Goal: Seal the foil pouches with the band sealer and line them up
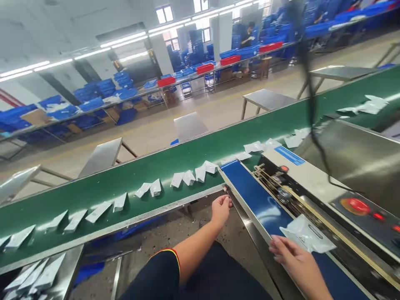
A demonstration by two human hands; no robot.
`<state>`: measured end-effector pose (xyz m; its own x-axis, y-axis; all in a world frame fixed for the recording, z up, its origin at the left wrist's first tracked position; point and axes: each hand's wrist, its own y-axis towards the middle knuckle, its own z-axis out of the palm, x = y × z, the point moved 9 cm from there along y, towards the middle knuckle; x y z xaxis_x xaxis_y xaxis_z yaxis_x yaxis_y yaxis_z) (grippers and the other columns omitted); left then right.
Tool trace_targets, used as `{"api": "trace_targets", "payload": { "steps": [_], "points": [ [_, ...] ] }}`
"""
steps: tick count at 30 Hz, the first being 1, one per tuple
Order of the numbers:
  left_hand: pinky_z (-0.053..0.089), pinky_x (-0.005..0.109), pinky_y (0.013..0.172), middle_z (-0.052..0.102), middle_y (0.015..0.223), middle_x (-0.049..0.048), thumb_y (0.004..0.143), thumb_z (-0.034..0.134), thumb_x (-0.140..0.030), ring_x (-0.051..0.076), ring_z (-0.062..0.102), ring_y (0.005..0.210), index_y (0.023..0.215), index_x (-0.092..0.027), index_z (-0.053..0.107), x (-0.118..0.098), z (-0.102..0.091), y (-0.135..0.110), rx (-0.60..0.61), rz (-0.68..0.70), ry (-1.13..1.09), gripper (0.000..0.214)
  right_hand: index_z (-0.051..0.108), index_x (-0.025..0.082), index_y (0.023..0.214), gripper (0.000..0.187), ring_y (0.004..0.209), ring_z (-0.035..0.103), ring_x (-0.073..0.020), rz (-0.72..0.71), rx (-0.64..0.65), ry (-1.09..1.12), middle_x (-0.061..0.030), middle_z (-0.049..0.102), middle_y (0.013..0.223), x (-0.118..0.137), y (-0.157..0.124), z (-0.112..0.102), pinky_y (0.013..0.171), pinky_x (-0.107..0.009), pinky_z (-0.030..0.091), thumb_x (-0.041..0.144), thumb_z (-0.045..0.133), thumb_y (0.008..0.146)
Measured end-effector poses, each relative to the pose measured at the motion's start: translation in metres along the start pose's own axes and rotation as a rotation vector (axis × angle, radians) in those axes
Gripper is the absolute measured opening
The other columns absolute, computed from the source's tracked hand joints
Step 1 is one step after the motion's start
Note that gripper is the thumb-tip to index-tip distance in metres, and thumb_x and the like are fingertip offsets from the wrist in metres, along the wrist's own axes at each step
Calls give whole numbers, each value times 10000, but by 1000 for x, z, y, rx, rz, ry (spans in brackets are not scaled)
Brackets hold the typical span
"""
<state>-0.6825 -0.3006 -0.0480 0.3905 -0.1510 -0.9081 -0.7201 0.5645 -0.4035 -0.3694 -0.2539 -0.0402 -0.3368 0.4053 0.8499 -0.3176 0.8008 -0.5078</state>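
Right hand (296, 262) grip loosely open, touching plastic bag (308, 234) on blue belt (262, 200); left hand (221, 210) grip curled shut, contents unclear, beside green conveyor (93, 193).

The head camera looks forward and down across a green conveyor (93, 191).

A long worktop (184, 78) along the far side of the aisle, stacked blue plastic crates (121, 89) on and beneath it, red trays (204, 68) on top, a seated co-worker (248, 37) at the far end, steel-topped tables (267, 100) beside the aisle, a black cable (308, 83) hanging across the view, strip lights (123, 39) overhead
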Motion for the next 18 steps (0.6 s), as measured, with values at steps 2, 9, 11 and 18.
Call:
{"api": "trace_targets", "payload": {
  "steps": [2, 9, 11, 18],
  "points": [
    [572, 270, 679, 822, 901, 114, 831, 921, -525, 172, 747, 736, 1028, -106, 835, -7, -25, 31, -15, 5, 4, 471, 847, 204, 1074, 677, 942, 841, -382, -127, 118, -111, -151, 853, 1026, 48, 39, 68, 774, -455, 711, 820, 713, 825],
    [620, 477, 1026, 820, 1276, 195, 909, 802, -411, 329, 777, 1189, 1308, -163, 802, -28, -116, 125, 60, 152, 361, 469, 771, 168, 1307, 299, 1239, 739, -338, -477, 106, -1353, -192, 807, 1225, 197, 223, 296, 1102, -442, 523, 264, 609, 1075],
    [621, 502, 1046, 786, 1381, 193, 936, 735, -409, 353, 747, 1274, 1373, -188, 779, -33, -148, 143, 64, 182, 471, 492, 740, 122, 1326, 315, 1278, 697, -357, -401, 80, -1483, -213, 766, 1275, 203, 276, 329, 1156, -520, 493, 285, 716, 1057],
    [477, 650, 1282, 667, 1570, 190, 999, 634, -515, 434, 583, 1517, 1520, -212, 674, -26, -257, 183, -159, 301, 768, 605, 679, 190, 1452, 456, 1204, 715, -290, -89, 88, -1680, -130, 679, 1440, 172, 365, 328, 1008, -507, 646, 437, 775, 1080]
  ]
}}
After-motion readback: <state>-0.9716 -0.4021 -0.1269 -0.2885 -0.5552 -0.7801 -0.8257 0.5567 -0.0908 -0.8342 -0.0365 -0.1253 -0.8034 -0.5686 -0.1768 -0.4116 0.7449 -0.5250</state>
